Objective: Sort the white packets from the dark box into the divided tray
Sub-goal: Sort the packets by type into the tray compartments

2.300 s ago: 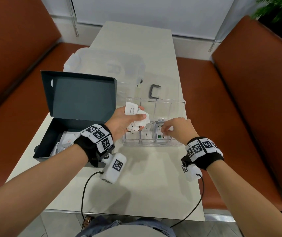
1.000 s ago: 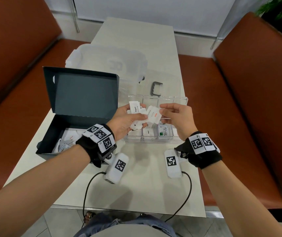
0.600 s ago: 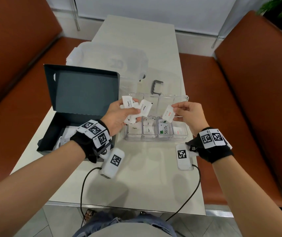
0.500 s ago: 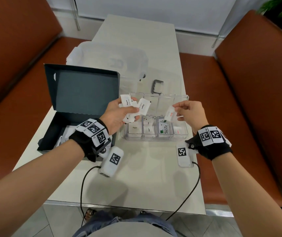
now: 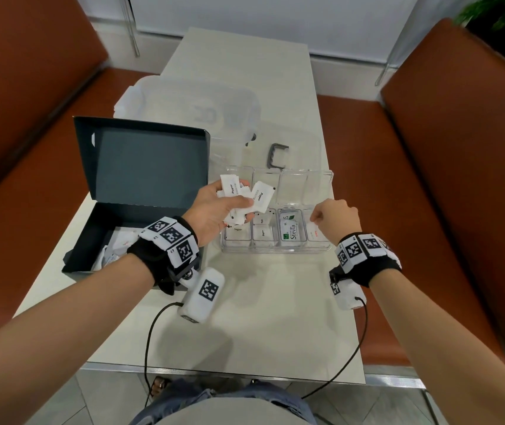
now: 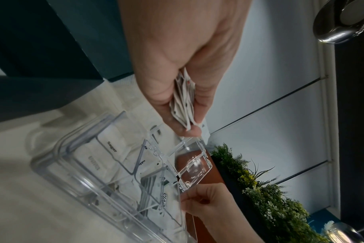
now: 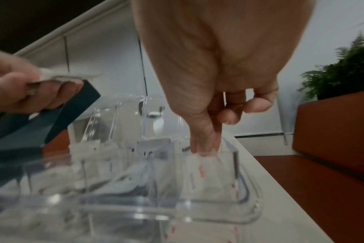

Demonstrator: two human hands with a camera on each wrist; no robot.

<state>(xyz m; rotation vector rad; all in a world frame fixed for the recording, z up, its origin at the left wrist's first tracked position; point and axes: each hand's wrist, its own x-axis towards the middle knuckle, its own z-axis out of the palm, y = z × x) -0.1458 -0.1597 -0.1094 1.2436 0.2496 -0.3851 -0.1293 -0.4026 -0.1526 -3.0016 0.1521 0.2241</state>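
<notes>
Several white packets (image 5: pixel 116 248) lie loose in the bottom of the dark box (image 5: pixel 140 167), which sits open at the left of the table (image 5: pixel 275 317) with its lid standing up. Just right of the box, the left hand (image 5: pixel 214 210) is raised above the near-left corner of the divided tray (image 5: pixel 275 249), its fingers and thumb curled round a fanned bunch of packets (image 5: pixel 245 197), two of them marked Pepper. The clear tray rests on the table between the two hands; its near row holds a Sugar packet (image 5: pixel 238 233) in the leftmost compartment, a small packet in the next, Stevia packets (image 5: pixel 289 231) in the third and a red-printed packet (image 5: pixel 315 233) in the rightmost. The right hand (image 5: pixel 335 216) hovers over that rightmost compartment, thumb and forefinger pressed together and pointing down into it; the wrist view is blurred, so whether they pinch the red-printed packet or merely touch it cannot be told. Behind the tray lie a clear lid and a grey clip (image 5: pixel 277 154).
</notes>
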